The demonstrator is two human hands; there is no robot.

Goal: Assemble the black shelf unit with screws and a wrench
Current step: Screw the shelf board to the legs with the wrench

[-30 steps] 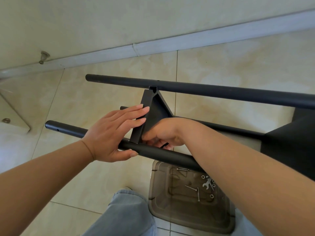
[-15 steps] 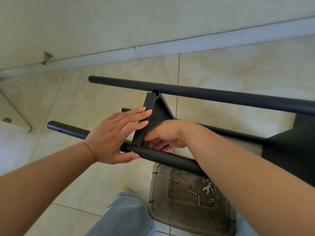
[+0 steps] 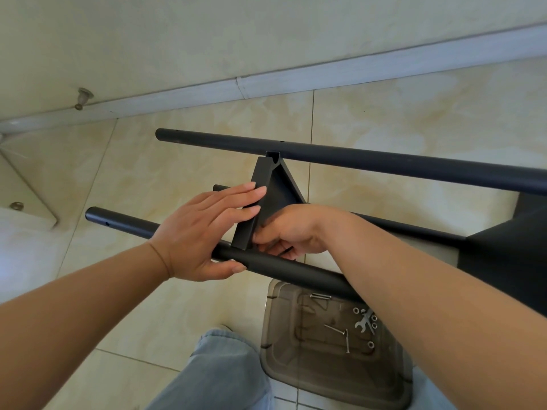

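Head view: my left hand (image 3: 201, 232) pressed flat on the shelf (image 3: 266, 202); my right hand (image 3: 288, 232) pinched a screw underneath, I think. Lots left.

The black tubes (image 3: 384, 164) I am steadying are showing a smooth, matt coat, like painted metal, and the triangular shelf panel (image 3: 275, 196) between them is wearing the same dull black finish. The floor tiles (image 3: 414, 119) are gleaming, glossy and cream-marbled. The tray (image 3: 284, 350) below me is looking like smoky translucent plastic. Inside it the wrench (image 3: 363, 321) and screws (image 3: 336, 329) are glinting as bright bare metal. My trousers (image 3: 219, 377) are looking like pale blue denim cloth.
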